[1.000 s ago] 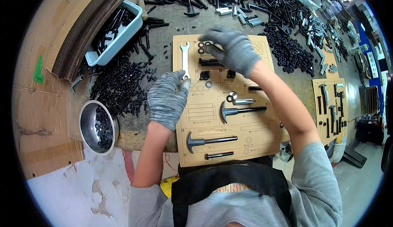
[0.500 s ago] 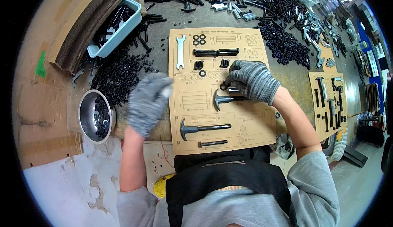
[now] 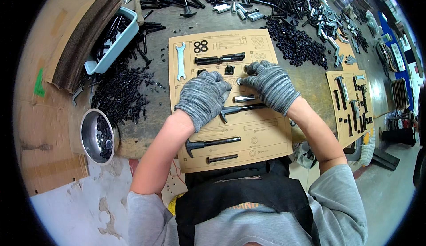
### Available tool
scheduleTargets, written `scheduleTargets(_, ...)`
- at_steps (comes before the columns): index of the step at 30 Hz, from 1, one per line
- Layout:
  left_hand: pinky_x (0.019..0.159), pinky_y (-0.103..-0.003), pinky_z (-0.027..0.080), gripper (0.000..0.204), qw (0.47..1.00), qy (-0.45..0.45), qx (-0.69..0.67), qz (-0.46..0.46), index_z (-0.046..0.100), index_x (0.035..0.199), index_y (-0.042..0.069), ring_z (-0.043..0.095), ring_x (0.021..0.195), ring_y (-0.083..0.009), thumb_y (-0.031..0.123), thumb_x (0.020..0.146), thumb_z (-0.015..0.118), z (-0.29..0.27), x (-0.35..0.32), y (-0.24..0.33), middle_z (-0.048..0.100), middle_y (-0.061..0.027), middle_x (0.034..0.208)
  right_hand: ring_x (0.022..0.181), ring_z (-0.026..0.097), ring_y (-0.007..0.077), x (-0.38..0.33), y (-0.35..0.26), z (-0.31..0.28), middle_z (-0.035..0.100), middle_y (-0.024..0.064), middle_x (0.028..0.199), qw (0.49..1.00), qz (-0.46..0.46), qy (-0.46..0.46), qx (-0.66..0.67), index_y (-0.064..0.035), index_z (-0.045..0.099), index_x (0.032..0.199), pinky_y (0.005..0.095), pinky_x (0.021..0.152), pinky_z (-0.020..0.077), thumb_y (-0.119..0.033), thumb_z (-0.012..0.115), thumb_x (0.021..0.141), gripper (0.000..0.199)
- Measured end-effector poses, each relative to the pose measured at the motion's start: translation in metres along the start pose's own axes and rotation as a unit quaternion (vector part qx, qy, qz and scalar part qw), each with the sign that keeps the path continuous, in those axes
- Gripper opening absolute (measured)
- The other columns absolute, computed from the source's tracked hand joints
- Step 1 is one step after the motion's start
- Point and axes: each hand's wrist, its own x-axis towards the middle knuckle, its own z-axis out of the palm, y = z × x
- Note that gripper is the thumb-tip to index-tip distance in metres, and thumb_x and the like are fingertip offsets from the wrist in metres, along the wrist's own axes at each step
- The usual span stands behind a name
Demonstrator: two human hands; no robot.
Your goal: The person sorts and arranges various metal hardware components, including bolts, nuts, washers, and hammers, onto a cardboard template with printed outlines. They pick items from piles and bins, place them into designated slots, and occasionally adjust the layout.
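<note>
My gloved left hand (image 3: 202,96) is over the middle of a brown cardboard card (image 3: 270,135) printed with part outlines. Its fingertips are pressed together and hide what lies under them. Just to the right, my gloved right hand (image 3: 271,85) pinches a small black washer (image 3: 239,81) against the card. On the card are an open-ended wrench (image 3: 180,61), several black washers (image 3: 200,46), long black bolts (image 3: 219,58) and short screws (image 3: 229,70). Below my hands lie a metal sleeve (image 3: 244,98), two T-headed pins, upper (image 3: 242,108) and lower (image 3: 213,144), and a single bolt (image 3: 222,158).
A steel bowl of washers (image 3: 84,135) stands left, near a heap of short screws (image 3: 120,90) and a light-blue bin (image 3: 117,46). Black nuts (image 3: 297,46) and metal sleeves (image 3: 333,46) are piled far right. Another filled card (image 3: 333,81) lies at right.
My left hand has come from beside the card onto its middle, close to my right hand. The right fingers have shifted slightly up the card, uncovering the sleeve. The whole view has shifted somewhat.
</note>
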Motion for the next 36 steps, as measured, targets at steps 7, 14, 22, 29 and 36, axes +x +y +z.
scheduleTargets(7, 0.089, -0.037, 0.048, 0.026, 0.995, -0.038, 0.091, -0.034, 0.070, 0.106, 0.012, 0.058, 0.100, -0.0249, 0.027, 0.089, 0.057, 0.004, 0.002, -0.004, 0.063, -0.0088, 0.103, 0.106, 0.057, 0.0247, 0.006, -0.009, 0.001, 0.061, 0.0092, 0.112, 0.999, -0.036, 0.027, 0.004, -0.0193, 0.070, 0.106, 0.0367, 0.092, 0.0468, -0.015, 0.060, 0.082, 0.026)
scheduleTargets(14, 0.088, -0.038, 0.048, 0.024, 0.998, 0.010, 0.034, -0.045, 0.070, 0.103, 0.009, 0.059, 0.098, -0.0267, 0.023, 0.088, 0.059, 0.001, -0.009, -0.014, 0.063, -0.0107, 0.100, 0.082, 0.066, 0.0288, 0.018, -0.001, 0.006, 0.065, 0.0095, 0.090, 0.996, -0.014, 0.007, 0.091, -0.0127, 0.071, 0.094, 0.0409, 0.071, 0.0530, -0.022, 0.065, 0.079, 0.019)
scheduleTargets(22, 0.081, -0.039, 0.051, 0.022, 0.987, 0.127, -0.070, -0.072, 0.069, 0.100, 0.006, 0.063, 0.086, -0.0280, 0.021, 0.088, 0.059, -0.005, -0.031, -0.016, 0.066, -0.0123, 0.092, 0.074, 0.065, 0.0294, 0.032, -0.010, 0.001, 0.064, 0.0103, 0.082, 0.998, -0.032, -0.040, 0.028, -0.0099, 0.069, 0.090, 0.0425, 0.065, 0.0513, -0.026, 0.063, 0.081, 0.020)
scheduleTargets(29, 0.066, -0.027, 0.056, 0.031, 0.755, 0.143, -0.610, -0.192, 0.065, 0.109, 0.002, 0.066, 0.075, -0.0152, 0.024, 0.087, 0.069, 0.002, -0.077, -0.011, 0.068, -0.0096, 0.093, 0.062, 0.061, 0.0203, 0.040, -0.074, -0.021, 0.066, 0.0111, 0.072, 0.878, -0.013, 0.107, 0.467, -0.0012, 0.069, 0.084, 0.0333, 0.060, 0.0512, -0.015, 0.068, 0.084, 0.014)
scheduleTargets(36, 0.069, -0.028, 0.052, 0.021, 0.834, 0.386, -0.316, -0.234, 0.069, 0.099, 0.003, 0.062, 0.079, -0.0134, 0.019, 0.085, 0.070, 0.029, -0.168, -0.062, 0.065, -0.0043, 0.085, 0.078, 0.065, 0.0345, 0.126, -0.139, -0.014, 0.066, 0.0178, 0.086, 0.962, -0.112, 0.045, 0.244, -0.0045, 0.067, 0.094, 0.0414, 0.072, 0.0517, -0.025, 0.060, 0.088, 0.022)
